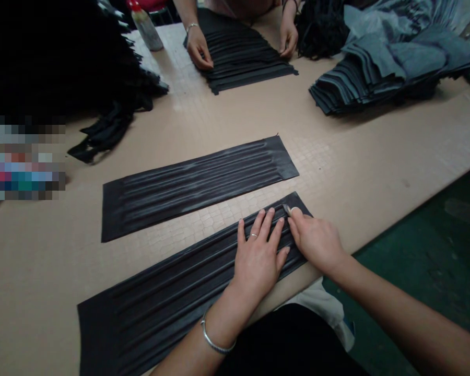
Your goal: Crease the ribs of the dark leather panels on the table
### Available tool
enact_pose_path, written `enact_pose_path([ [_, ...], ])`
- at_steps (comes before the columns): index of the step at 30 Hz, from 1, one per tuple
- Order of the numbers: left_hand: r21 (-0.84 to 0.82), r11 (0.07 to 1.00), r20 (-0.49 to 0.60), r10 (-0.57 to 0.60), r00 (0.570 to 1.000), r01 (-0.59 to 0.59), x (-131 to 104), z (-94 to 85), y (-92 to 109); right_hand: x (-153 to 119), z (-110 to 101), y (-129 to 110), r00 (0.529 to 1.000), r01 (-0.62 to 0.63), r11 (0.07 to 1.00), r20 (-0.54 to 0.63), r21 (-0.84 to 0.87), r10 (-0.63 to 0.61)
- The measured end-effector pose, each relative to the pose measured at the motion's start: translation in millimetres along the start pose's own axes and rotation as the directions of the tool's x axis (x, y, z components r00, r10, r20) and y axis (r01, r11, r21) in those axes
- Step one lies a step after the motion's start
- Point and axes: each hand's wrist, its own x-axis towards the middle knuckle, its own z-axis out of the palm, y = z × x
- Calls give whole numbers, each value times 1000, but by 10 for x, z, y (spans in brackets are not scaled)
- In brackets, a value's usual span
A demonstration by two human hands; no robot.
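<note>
nearer ridged black panel (160, 292) lay along table's (360, 141) near edge. left hand (256, 261) pressed it, fingers spread; right hand (317, 239) pinched small tool (286, 209). risk judged: slack left pressure could let panel creep, tool skid.

Most of the small tool (285, 208) is hidden inside the right hand (317, 240); its exposed tip is too small to identify. Left of that grip, the left hand (257, 258) covers part of the ribbed black panel (160, 292), whose near corner the bottom edge cuts off. Beyond the grip, the top edge crops a co-worker (241, 7).
</note>
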Motion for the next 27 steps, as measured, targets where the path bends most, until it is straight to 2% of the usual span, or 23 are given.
enact_pose_path([
  [7,-3,1000,-15,-2,1000,2,-8,36,-12,209,-83,-23,1000,-9,999,-24,-31,8],
  [12,-16,1000,-38,4,999,-5,-21,49,-21,160,-33,-27,999,-19,998,-34,-52,17],
  [21,-2,1000,-51,10,999,-10,-23,86,-50,398,13,214,974,-196,979,-129,-51,188],
  [27,54,998,-29,16,999,-14,-25,85,-40,287,134,547,934,-321,947,-169,-7,315],
])
